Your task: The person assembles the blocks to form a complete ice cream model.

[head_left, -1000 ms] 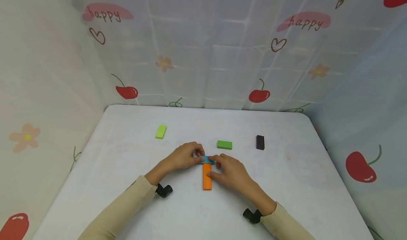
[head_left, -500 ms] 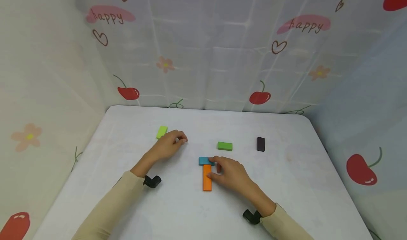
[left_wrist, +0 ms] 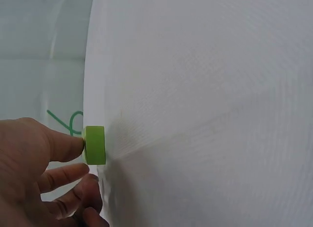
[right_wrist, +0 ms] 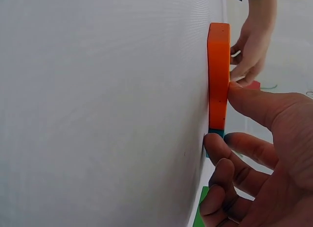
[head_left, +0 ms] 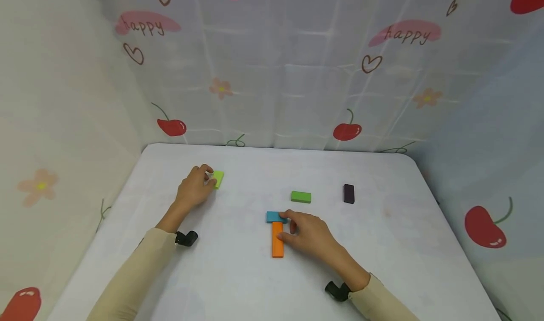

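In the head view a blue block (head_left: 274, 217) lies crosswise against the end of an orange block (head_left: 277, 240), forming a T flat on the table. My right hand (head_left: 312, 233) rests beside them. Its index fingertip touches the blue block and its thumb lies on the orange one; the other fingers bend loosely. At the far left my left hand (head_left: 195, 187) is at a lime-green block (head_left: 218, 178). In the left wrist view the thumb touches this lime-green block (left_wrist: 95, 145), with the fingers bent beside it; a firm grip does not show.
A green block (head_left: 301, 197) lies behind the blue one. Farther right is a dark block (head_left: 349, 193). The white table (head_left: 229, 274) ends at a printed curtain (head_left: 272, 85) at the back and sides. A black wrist camera (head_left: 187, 238) sits on the left wrist.
My left hand has let go of the blue block and moved left and away to the lime-green block. My right hand has stayed at the blue and orange blocks.
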Available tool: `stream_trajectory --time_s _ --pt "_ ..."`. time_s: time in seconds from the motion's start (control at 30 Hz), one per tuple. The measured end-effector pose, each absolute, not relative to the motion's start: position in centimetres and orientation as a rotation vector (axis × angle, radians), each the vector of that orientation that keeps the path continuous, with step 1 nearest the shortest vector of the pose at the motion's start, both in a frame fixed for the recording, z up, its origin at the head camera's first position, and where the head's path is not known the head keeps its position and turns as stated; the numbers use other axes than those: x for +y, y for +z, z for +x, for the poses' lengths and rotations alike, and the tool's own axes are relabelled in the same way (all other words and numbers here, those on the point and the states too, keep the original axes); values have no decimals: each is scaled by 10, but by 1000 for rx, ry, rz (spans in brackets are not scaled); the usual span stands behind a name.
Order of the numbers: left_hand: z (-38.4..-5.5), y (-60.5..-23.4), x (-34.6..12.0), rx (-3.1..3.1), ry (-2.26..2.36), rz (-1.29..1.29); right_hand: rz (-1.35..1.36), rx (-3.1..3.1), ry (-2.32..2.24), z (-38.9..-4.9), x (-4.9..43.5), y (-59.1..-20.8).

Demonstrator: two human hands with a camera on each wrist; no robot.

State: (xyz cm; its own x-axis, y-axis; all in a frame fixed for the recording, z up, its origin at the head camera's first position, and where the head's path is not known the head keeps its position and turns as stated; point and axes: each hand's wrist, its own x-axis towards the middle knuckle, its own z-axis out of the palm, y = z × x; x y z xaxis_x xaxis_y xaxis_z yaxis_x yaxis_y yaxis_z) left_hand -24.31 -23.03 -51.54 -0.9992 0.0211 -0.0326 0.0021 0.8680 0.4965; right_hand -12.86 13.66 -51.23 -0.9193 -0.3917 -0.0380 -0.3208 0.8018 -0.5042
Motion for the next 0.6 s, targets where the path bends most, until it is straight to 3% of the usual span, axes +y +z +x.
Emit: stream_trajectory --time_s 0.6 --pt "-245 -518 -228 2958 786 -6 -557 2843 -762 -126 137 -511"
